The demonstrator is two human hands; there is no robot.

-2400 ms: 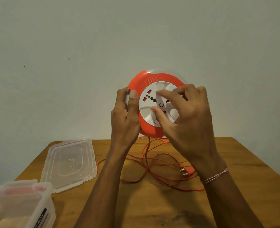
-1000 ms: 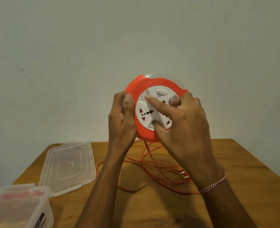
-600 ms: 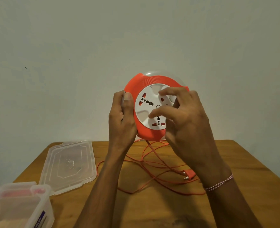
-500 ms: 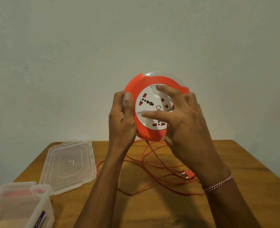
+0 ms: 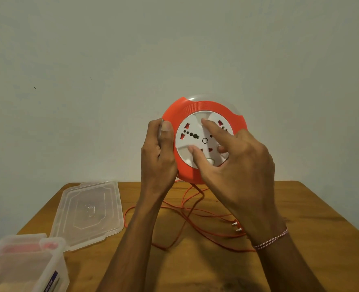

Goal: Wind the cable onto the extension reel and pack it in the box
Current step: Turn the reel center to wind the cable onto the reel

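I hold a round orange extension reel (image 5: 187, 106) upright above the table, its white socket disc (image 5: 192, 131) facing me. My left hand (image 5: 158, 154) grips the reel's left rim. My right hand (image 5: 235, 161) rests on the white disc, with thumb and fingertips pressed into its recesses. An orange cable (image 5: 187, 216) hangs from the reel's bottom and lies in loose loops on the table. The plug (image 5: 236, 226) at its end lies by my right wrist. A clear plastic box (image 5: 24, 264) stands open at the lower left.
The box's clear lid (image 5: 90, 211) lies flat on the wooden table (image 5: 313, 218), left of the cable loops. A plain wall rises right behind the table's far edge. The table's edges slant in at both sides.
The white disc has turned under my right fingers, with its button now at the bottom. The loose cable and plug have shifted slightly on the table. My left hand kept its grip.
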